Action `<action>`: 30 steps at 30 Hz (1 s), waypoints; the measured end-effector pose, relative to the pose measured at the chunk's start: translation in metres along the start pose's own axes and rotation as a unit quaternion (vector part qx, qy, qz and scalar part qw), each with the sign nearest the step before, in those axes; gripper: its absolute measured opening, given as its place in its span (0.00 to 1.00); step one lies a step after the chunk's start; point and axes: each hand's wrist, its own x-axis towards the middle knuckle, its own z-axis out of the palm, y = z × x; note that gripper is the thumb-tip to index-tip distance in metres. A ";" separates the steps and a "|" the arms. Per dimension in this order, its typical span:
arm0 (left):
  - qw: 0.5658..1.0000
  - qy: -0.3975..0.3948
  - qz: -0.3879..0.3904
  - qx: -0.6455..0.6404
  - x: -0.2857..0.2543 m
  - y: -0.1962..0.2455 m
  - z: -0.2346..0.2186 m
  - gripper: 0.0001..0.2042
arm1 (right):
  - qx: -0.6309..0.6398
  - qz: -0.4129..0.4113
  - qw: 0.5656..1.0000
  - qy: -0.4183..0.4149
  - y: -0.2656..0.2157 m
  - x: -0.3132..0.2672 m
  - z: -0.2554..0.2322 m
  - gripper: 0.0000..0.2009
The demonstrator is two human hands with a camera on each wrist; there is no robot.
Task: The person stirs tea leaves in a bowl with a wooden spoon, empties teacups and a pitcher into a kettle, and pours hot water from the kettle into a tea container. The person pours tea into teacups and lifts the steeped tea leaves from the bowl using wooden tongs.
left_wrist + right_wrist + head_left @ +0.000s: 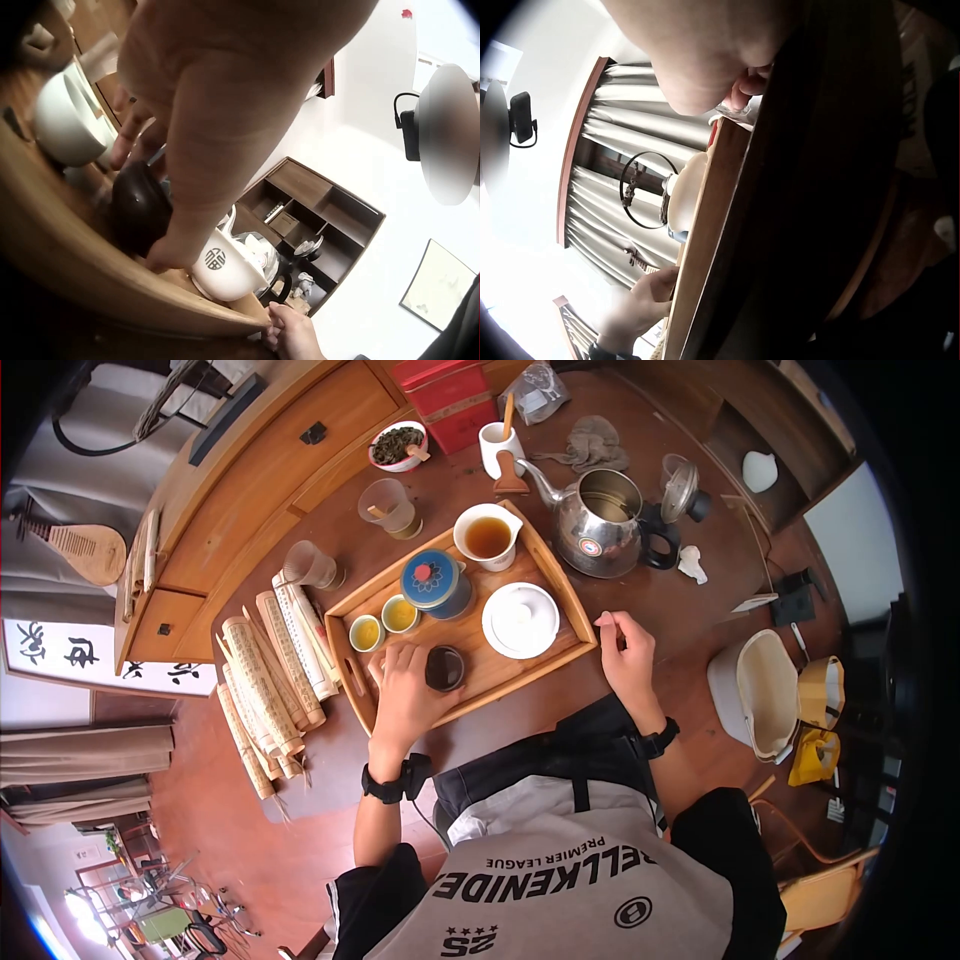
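Observation:
My left hand (405,690) reaches over the front left of a wooden tray (510,695). Its thumb and fingers grip a small dark cup (445,668); the left wrist view shows the thumb against the near side of this cup, with the other fingers partly hidden behind. Two small cups (367,633) of yellow tea stand just beyond that hand. Close by on the tray are a blue lidded jar (437,585), a white lidded bowl (520,622) and a white pitcher (488,538) of amber tea. Beside the tray's right corner, my right hand (628,655) rests loosely curled, holding nothing.
A steel kettle (598,525) stands behind the tray on the right, its glass lid (680,485) beside it. Two glasses (390,510), a bowl of tea leaves (398,446) and a red box (447,400) line the back. Bamboo scrolls (262,680) lie left of the tray.

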 end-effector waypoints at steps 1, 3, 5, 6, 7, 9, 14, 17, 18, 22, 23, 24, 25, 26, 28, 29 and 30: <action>1.000 0.001 -0.007 -0.020 0.001 0.003 -0.003 0.30 | -0.001 0.001 1.000 -0.004 0.000 0.000 0.000 0.09; 0.999 0.002 -0.012 -0.040 0.004 0.008 -0.011 0.30 | -0.003 0.003 1.000 -0.004 0.001 0.000 -0.001 0.09; 0.994 0.008 -0.031 -0.102 0.006 0.013 -0.020 0.28 | 0.002 -0.009 1.000 -0.004 0.002 0.000 -0.001 0.08; 0.994 0.007 -0.029 -0.102 0.006 0.013 -0.022 0.28 | 0.002 -0.008 1.000 -0.003 0.002 0.000 -0.001 0.08; 0.985 0.018 -0.042 -0.165 0.006 0.014 -0.024 0.28 | 0.002 -0.011 1.000 0.000 0.001 0.000 -0.001 0.08; 0.972 0.030 -0.054 -0.226 0.008 0.014 -0.028 0.28 | 0.004 -0.015 1.000 0.003 0.000 0.001 0.000 0.08; 0.952 0.007 -0.050 -0.304 0.011 0.016 -0.041 0.31 | 0.011 -0.013 1.000 0.002 0.000 0.000 -0.001 0.08; 0.946 -0.007 -0.051 -0.321 0.017 0.022 -0.051 0.33 | 0.015 -0.026 1.000 0.007 0.004 0.000 0.000 0.08; 0.946 -0.007 -0.049 -0.320 0.020 0.024 -0.054 0.33 | 0.016 -0.027 0.999 0.009 0.003 0.000 0.000 0.08; 0.940 -0.009 -0.020 -0.340 0.038 0.038 -0.069 0.33 | 0.014 -0.030 0.999 0.007 -0.001 0.000 -0.002 0.08; 0.941 -0.012 -0.011 -0.338 0.044 0.040 -0.072 0.33 | 0.014 -0.028 0.999 0.004 -0.002 0.000 -0.003 0.07; 0.947 -0.011 0.013 -0.319 0.051 0.039 -0.074 0.34 | 0.014 -0.029 0.999 0.007 -0.002 0.001 -0.003 0.07; 0.948 -0.012 0.016 -0.319 0.058 0.041 -0.075 0.34 | 0.011 -0.035 0.999 0.007 -0.002 0.001 -0.003 0.07; 0.947 -0.012 0.030 -0.321 0.066 0.044 -0.077 0.34 | 0.008 -0.041 0.999 0.008 -0.002 0.001 -0.003 0.07; 0.946 -0.014 0.045 -0.320 0.085 0.054 -0.082 0.34 | 0.013 -0.039 0.999 0.009 -0.003 0.001 -0.003 0.07; 0.946 -0.015 0.049 -0.321 0.095 0.059 -0.085 0.34 | 0.018 -0.036 0.999 0.006 -0.003 0.001 -0.003 0.07; 0.943 -0.022 0.059 -0.328 0.105 0.064 -0.087 0.34 | 0.025 -0.036 0.999 0.010 -0.002 0.000 -0.002 0.07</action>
